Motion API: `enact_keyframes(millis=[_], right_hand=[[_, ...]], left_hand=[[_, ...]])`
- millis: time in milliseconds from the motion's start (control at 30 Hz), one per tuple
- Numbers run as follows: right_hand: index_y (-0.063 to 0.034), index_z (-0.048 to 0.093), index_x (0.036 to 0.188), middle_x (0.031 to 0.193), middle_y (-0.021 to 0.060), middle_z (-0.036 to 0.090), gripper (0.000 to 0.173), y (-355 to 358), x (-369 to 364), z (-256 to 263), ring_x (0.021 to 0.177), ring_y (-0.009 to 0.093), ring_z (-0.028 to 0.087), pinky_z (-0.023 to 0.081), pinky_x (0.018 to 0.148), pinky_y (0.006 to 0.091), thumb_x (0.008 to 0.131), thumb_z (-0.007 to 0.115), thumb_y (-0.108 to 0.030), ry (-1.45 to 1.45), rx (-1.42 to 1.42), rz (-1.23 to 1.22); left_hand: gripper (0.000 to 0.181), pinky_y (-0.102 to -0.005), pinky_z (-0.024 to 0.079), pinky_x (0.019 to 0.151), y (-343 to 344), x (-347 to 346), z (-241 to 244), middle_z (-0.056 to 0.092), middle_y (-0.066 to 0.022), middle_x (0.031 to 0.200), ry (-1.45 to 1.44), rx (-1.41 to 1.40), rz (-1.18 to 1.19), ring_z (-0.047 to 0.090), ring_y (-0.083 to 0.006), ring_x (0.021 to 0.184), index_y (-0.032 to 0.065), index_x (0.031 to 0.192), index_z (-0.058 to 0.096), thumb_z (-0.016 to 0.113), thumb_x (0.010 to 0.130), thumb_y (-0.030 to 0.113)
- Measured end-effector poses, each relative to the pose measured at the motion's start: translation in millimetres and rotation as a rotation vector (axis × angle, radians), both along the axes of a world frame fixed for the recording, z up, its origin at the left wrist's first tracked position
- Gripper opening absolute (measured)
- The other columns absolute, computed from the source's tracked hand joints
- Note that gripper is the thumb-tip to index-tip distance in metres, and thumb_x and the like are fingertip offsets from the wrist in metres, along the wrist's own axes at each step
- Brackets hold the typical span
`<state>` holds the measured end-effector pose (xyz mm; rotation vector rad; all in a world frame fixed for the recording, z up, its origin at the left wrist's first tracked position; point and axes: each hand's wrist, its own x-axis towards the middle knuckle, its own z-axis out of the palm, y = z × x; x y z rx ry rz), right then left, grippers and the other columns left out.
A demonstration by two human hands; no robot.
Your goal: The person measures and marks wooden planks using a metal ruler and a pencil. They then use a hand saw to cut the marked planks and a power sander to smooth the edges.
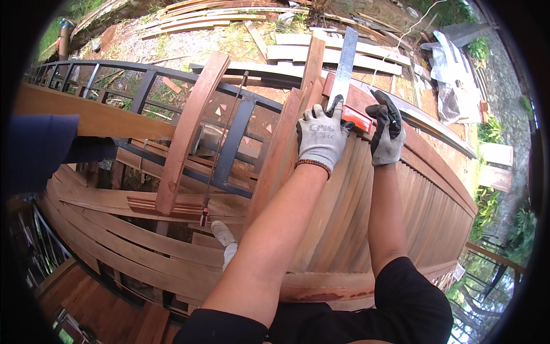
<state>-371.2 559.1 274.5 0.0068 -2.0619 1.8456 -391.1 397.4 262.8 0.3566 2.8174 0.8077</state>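
A try square with a steel blade (345, 60) and a red stock (357, 119) lies across a reddish wooden board (359, 101) at the upper middle. My left hand (322, 131), in a grey and black glove, grips the square near where blade and stock meet. Just right of the stock, my right hand (387, 129) is raised with its fingers bent together; a small thin thing shows between them, too small to name. Below both hands runs a panel of wooden slats (343, 206). Left of it stand wooden beams (275, 155).
Another person's dark sleeve (43, 146) shows at the left beside a wooden plank (94, 109). A dark metal frame (234, 137) with open gaps, a loose beam (193, 133) and a bar clamp (205, 213) lie left of the slats. Stacked timber (206, 17) is on the ground beyond.
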Motion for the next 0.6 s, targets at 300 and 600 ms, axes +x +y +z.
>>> enact_keyframes(millis=[300,600], right_hand=[[0.0007,0.065,0.123,0.101,0.0076,0.072,0.026,-44.0,-60.3,15.0,0.094,0.014,0.068,0.055,0.08,0.0284,0.105,0.055,-0.017,-0.258,0.362,-0.113],[0.0024,0.065,0.12,0.1,0.0139,0.073,0.025,-40.1,-69.2,-7.5,0.089,0.018,0.07,0.055,0.079,0.0315,0.103,0.054,-0.014,-0.209,0.507,-0.16]], left_hand=[[0.068,-0.0515,0.044,0.1,-2.0,-1.3,0.6,0.052,-0.0187,0.127,-0.032,-0.005,0.0,0.052,-0.0357,0.12,0.0244,0.154,0.043,0.063,0.093,0.045],[0.065,-0.0504,0.046,0.097,0.3,-1.4,-7.8,0.054,-0.017,0.123,-0.001,0.02,0.018,0.055,-0.0352,0.116,0.0267,0.15,0.046,0.065,0.09,0.042]])
